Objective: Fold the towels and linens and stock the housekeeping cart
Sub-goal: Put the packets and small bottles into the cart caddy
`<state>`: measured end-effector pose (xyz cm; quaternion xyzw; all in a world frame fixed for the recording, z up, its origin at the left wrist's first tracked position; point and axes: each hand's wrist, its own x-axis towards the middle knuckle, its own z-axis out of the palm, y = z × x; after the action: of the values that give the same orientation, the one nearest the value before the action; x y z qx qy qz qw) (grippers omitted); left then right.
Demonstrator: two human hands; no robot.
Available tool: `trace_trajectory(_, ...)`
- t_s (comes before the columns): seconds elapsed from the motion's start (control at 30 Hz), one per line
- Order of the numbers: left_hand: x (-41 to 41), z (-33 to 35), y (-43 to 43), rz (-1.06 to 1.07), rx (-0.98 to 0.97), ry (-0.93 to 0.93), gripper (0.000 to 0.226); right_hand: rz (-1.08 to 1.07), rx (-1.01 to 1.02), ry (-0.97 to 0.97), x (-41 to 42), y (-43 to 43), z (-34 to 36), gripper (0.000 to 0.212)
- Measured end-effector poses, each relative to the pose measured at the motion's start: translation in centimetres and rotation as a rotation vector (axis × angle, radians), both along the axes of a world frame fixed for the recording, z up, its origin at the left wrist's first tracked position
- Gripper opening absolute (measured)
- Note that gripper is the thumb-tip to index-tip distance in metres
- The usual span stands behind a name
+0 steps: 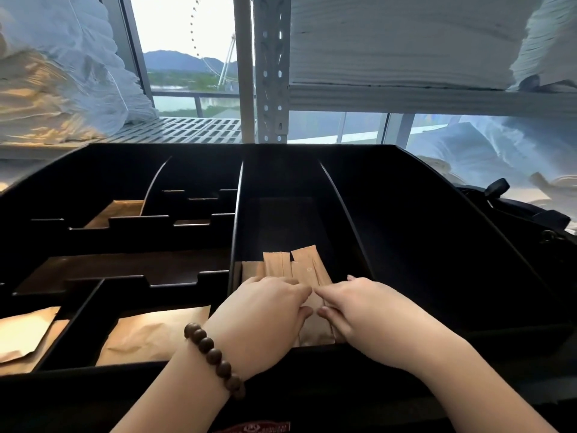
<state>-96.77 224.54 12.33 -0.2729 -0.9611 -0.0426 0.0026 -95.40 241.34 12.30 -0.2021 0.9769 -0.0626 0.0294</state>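
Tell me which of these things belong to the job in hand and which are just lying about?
In hand: black divided cart tray; slim tan paper packets; left hand and right hand, both holding the packets.
Lying about: flat brown paper pouches in the left compartments; folded white linen stack on the shelf; plastic-wrapped bundles.

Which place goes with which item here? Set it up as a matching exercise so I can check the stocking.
Items: 1 slim packets; 2 flat paper bag; 3 bead bracelet; 4 white linen stack.
Places: A left wrist; B shelf, upper right; C middle compartment; D near-left compartment.
Pairs: 1-C; 2-D; 3-A; 4-B.
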Motion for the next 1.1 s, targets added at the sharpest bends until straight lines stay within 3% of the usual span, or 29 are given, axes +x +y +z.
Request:
trace_trajectory(0.2,1.2,0.3,0.0,0.095,0.083,0.226,0.040,-0.091,-0.120,0.320,1.4,0.0,-0.1,0.047)
trace_trajectory(0.43,2.9,1.2,3.6,0.104,0.317,0.351,0.052,-0.408,-0.246,0.663,4.4,1.7,0.8,0.035)
trace_trajectory(0.57,4.5,1.6,8.0,-0.072,0.538,0.390,0.046,-0.563,-0.231,0.761,7.5,4.6,1.6,0.035)
trace_trajectory(0.7,6.9,1.8,12.8,-0.286,0.638,0.358,0.055,-0.739,-0.208,0.815,11.8,7.8,1.8,0.036)
trace_trajectory(0.9,11.2,0.3,17.3,-0.571,0.714,0.253,0.054,-1.036,-0.128,0.835,18.7,10.9,0.4,0.033)
trace_trajectory(1.1,14.6,-4.4,19.0,-0.758,0.645,0.171,0.049,-1.285,-0.002,0.841,25.1,9.9,-4.0,0.029)
